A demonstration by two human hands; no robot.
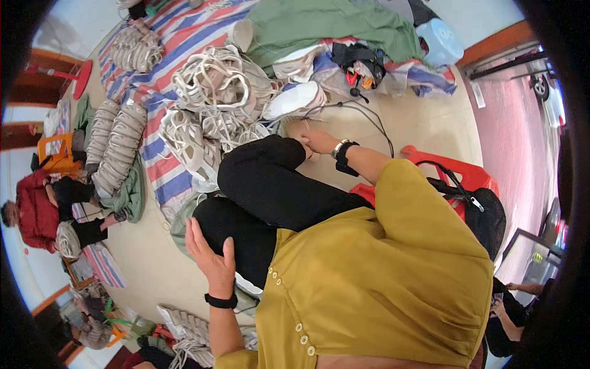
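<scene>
My left hand (212, 258) is raised beside my black-trousered knee, thumb and fingers apart, with nothing in it. My right hand (321, 142) reaches down past the other leg to my bare ankle (297, 130) and touches it there. Its fingers are too small and partly hidden to tell how they are bent. Just beyond that foot lies a white shoe (297, 100) on its side. A large heap of off-white shoes (218, 86) with tangled laces is piled to the left of it.
A striped sheet (169, 178) lies under the heap, with a green cloth (313, 27) at the back. Shoes stand in stacked rows (120, 150) at left. A black cord (378, 120) crosses the floor by a red stool (458, 169). A person (38, 209) sits far left.
</scene>
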